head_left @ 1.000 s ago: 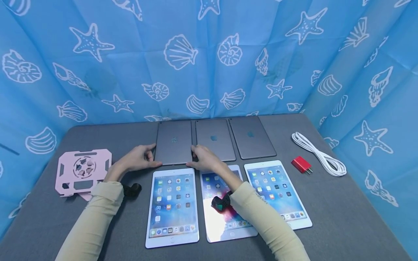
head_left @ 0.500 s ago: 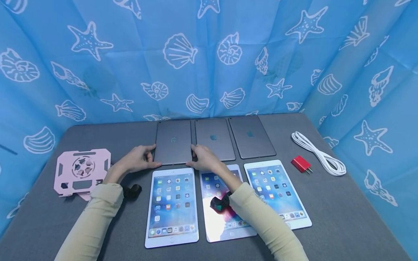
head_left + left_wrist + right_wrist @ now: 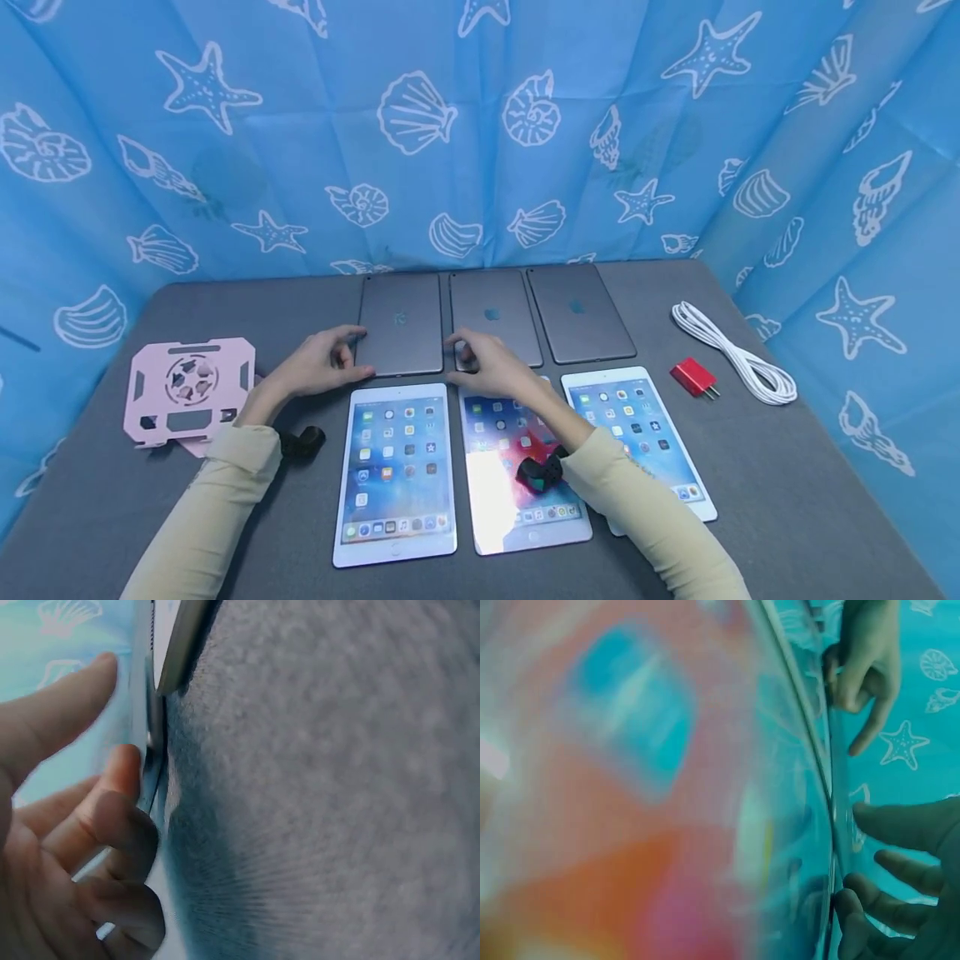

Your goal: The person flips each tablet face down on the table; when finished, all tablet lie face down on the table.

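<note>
Three dark grey tablets lie back side up in a far row. At the near-left part of the left grey tablet (image 3: 401, 325) is my left hand (image 3: 322, 362), thumb and index finger spread along its edge. In the left wrist view the other fingers of that hand (image 3: 82, 825) bend loosely and hold nothing. My right hand (image 3: 491, 362) hovers over the near-left corner of the middle grey tablet (image 3: 498, 321), thumb and index finger apart with nothing between them. Below its wrist is a white tablet (image 3: 525, 517) with a lit, glossy screen.
The right grey tablet (image 3: 581, 312) completes the far row. Nearer lie the left white tablet (image 3: 397, 467) and right white tablet (image 3: 637, 417). A pink cut-out stand (image 3: 191, 387) sits at left; a red charger plug (image 3: 693, 377) and coiled white cable (image 3: 731, 354) at right.
My right hand has come away from the left grey tablet's right edge and shifted right toward the middle one. My left hand has loosened slightly at its edge; the tablets lie as before.
</note>
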`<action>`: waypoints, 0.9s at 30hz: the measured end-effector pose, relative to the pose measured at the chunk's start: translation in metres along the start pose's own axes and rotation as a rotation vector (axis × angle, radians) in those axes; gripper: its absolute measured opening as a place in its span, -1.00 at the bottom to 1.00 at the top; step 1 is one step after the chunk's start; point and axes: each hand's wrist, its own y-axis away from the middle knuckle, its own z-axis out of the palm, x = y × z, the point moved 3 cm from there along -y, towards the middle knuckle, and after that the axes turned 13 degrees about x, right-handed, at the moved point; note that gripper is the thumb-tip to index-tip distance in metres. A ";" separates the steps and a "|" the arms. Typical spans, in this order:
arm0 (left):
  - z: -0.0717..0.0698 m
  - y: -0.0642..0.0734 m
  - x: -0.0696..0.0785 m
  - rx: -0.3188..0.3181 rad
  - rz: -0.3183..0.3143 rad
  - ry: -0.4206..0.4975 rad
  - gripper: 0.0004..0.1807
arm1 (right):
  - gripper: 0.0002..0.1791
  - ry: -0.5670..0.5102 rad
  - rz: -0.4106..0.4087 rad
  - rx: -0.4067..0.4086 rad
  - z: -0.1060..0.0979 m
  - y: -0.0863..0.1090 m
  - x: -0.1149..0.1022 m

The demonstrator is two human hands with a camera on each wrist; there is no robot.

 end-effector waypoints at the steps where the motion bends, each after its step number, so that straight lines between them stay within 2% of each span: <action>1: 0.000 -0.001 0.003 0.007 0.014 0.005 -0.16 | -0.43 0.013 -0.008 0.002 -0.004 0.004 0.001; 3: -0.001 -0.002 0.011 0.014 0.043 0.015 -0.21 | -0.42 0.044 -0.018 0.009 -0.014 0.012 0.004; 10: 0.004 -0.007 0.041 -0.010 0.122 0.047 -0.25 | -0.38 0.150 0.027 0.034 -0.049 0.043 0.018; 18: 0.024 -0.015 0.080 -0.075 0.186 0.054 -0.22 | -0.37 0.220 0.085 0.102 -0.090 0.077 0.043; 27: 0.050 -0.024 0.122 -0.155 0.261 0.027 -0.21 | -0.33 0.260 0.153 0.130 -0.133 0.127 0.073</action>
